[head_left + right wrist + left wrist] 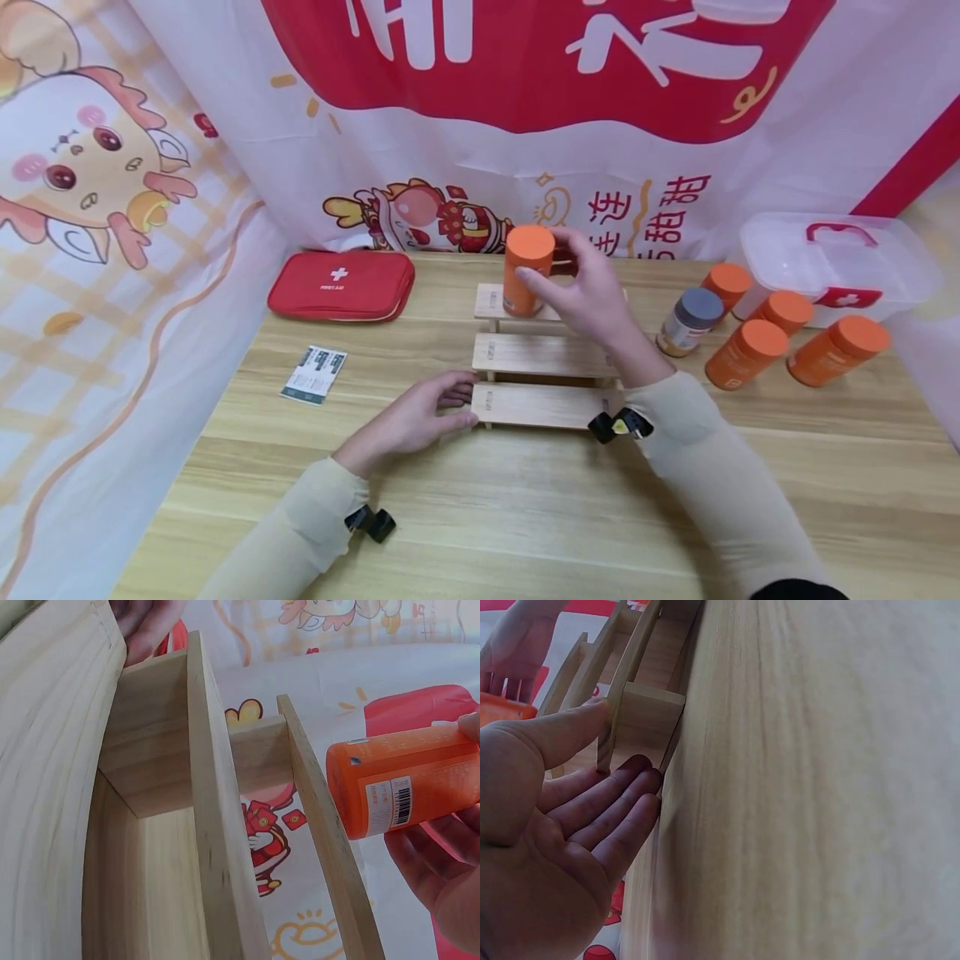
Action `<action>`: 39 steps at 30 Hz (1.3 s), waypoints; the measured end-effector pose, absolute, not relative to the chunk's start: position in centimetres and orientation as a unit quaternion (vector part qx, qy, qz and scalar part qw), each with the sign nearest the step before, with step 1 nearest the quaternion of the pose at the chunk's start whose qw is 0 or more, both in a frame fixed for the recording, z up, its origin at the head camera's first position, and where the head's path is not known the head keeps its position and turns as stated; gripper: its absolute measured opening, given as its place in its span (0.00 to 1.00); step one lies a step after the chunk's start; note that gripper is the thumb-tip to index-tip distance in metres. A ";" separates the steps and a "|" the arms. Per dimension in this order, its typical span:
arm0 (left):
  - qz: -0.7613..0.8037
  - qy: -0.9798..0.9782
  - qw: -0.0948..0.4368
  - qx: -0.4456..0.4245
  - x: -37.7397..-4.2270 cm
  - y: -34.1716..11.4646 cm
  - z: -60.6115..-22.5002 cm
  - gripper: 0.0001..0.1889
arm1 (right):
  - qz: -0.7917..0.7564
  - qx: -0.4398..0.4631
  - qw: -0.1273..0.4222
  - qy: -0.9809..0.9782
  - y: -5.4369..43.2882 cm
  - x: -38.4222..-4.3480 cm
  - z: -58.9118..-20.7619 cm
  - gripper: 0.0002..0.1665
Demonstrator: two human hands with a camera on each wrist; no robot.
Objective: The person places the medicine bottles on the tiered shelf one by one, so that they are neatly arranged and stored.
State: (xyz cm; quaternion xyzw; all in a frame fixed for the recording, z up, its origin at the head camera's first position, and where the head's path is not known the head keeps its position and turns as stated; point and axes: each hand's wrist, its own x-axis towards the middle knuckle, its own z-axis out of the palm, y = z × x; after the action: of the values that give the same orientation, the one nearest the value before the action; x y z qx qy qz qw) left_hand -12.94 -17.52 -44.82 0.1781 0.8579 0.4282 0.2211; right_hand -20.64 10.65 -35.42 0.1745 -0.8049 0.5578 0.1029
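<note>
A three-step wooden display rack (543, 353) stands mid-table. My right hand (591, 292) grips an orange bottle (528, 250) upright at the left part of the top step. In the right wrist view the bottle's base, with a barcode label, is right at the top board's surface. My left hand (420, 410) holds the left end of the lowest step. In the left wrist view its thumb (577, 727) lies along one side of the board, and the extended fingers reach around the other side.
Several orange bottles (746, 354) and a grey-lidded jar (688, 323) stand right of the rack. Behind them sits a clear plastic first-aid box (832, 258). At left lie a red first-aid pouch (341, 287) and a printed card (315, 375). A printed cloth (480, 142) hangs behind.
</note>
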 end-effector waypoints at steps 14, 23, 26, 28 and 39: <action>0.427 0.860 0.221 0.170 -12.8 -17.6 -44.8 0.33 | 0.547 0.170 0.041 -0.819 9.3 -21.1 -34.7 0.40; 0.427 0.859 0.225 0.173 -12.8 -17.4 -44.6 0.33 | 0.558 0.148 0.023 -0.816 9.6 -20.8 -34.9 0.42; 0.429 0.857 0.228 0.173 -12.8 -17.3 -44.7 0.33 | 0.558 0.142 0.025 -0.817 9.7 -20.6 -34.9 0.42; 0.428 0.858 0.226 0.174 -12.8 -17.4 -44.7 0.33 | 0.558 0.139 0.027 -0.818 9.8 -20.6 -34.9 0.42; 0.426 0.858 0.222 0.179 -12.9 -17.4 -44.9 0.33 | 0.551 0.145 0.013 -0.821 10.1 -20.6 -34.8 0.43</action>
State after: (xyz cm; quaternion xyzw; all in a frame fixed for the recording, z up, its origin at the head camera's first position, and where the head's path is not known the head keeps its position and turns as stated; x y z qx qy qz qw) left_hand -12.94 -17.35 -44.90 0.1786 0.8585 0.4265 0.2220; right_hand -20.61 10.11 -34.80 0.1446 -0.8215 0.5515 0.0129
